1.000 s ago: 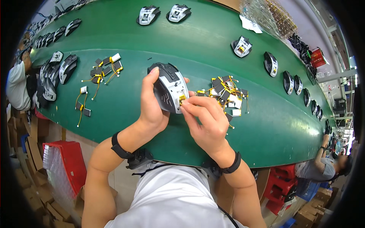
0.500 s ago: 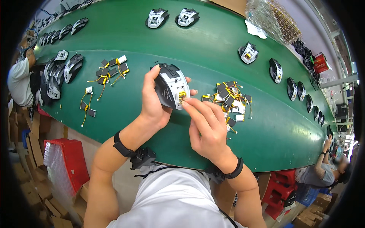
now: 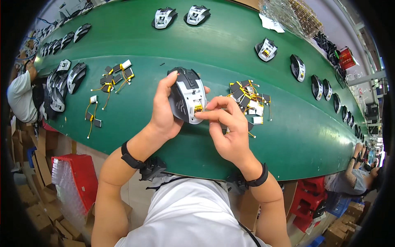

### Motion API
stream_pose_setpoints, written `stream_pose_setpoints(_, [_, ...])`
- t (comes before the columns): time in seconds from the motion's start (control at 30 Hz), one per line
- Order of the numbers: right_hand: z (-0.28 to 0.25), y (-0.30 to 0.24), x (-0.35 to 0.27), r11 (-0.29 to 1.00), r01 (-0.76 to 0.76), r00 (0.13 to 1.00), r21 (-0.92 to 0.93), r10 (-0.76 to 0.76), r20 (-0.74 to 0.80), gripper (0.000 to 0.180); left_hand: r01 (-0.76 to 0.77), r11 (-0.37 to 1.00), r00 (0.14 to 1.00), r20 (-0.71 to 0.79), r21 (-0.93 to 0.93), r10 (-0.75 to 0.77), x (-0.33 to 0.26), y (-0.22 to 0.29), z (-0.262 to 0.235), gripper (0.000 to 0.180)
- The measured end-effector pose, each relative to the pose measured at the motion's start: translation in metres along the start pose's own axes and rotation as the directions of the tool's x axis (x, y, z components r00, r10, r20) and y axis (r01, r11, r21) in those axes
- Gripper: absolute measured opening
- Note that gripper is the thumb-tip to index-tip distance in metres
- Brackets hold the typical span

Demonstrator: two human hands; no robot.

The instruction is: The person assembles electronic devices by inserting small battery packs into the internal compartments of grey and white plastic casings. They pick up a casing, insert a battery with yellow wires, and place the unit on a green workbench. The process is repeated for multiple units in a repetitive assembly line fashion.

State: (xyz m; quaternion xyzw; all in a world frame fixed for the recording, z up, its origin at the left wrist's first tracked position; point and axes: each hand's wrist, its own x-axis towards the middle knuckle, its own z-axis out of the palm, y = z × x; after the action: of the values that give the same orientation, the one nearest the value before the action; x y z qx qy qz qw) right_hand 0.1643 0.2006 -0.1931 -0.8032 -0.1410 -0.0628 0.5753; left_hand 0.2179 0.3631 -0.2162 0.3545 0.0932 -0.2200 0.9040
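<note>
My left hand is closed around a black and white computer mouse shell, held tilted above the green bench. A yellow-taped battery sits in the opening near the shell's lower end. My right hand has its fingertips at that opening, the index and middle fingers apart and bent over the battery; whether they pinch anything is hard to see. Right of the mouse, partly behind my right hand, lies a heap of small wired battery packs. Another group of these batteries lies to the left.
A cluster of mouse shells stands at the left edge. Two mouse shells sit at the far side, and several more line the right side. Red crates stand on the floor. A co-worker is at the far right.
My right fingers have shifted from a pinch at the battery opening to a more spread pose, with the index finger raised along the shell. The mouse is turned slightly more upright.
</note>
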Motion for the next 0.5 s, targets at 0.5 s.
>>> stream_pose_setpoints(0.5, [-0.02,0.013,0.019,0.908,0.22,0.939,-0.357,-0.296,-0.174,0.017,0.077,0.995,0.971,0.223,0.056,-0.088,0.008,0.044,-0.005,0.068])
